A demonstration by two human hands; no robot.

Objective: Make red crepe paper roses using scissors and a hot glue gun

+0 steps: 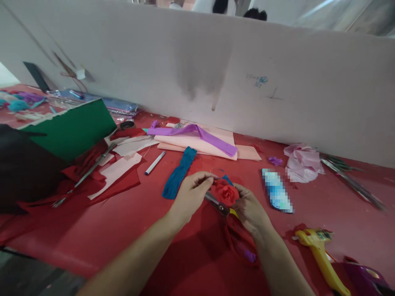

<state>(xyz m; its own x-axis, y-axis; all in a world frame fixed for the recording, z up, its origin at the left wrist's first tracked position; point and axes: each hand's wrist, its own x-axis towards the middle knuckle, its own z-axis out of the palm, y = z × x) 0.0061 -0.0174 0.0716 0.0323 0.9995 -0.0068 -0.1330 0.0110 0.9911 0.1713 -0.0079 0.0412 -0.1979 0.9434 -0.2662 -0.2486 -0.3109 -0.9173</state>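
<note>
At ten and three o'clock, left hand (191, 192) and right hand (251, 209) pinch one flower (226, 194). One glue gun (321, 257): four o'clock.

One head-worn view, forward and down, close over left hand (189, 196) and right hand (252, 210), wall (138, 74) beyond.

Flower (226, 192) looks matt crinkled paper, blue strip (180, 174) rough crepe paper, scissor blades (214, 200) smooth metal, glue gun (322, 257) and marker (155, 163) smooth plastic, tabletop (129, 230) smooth, faint sheen, wall (138, 61) matt.

A pale, scribbled-on partition (138, 61) rises behind the red table (92, 230).
</note>
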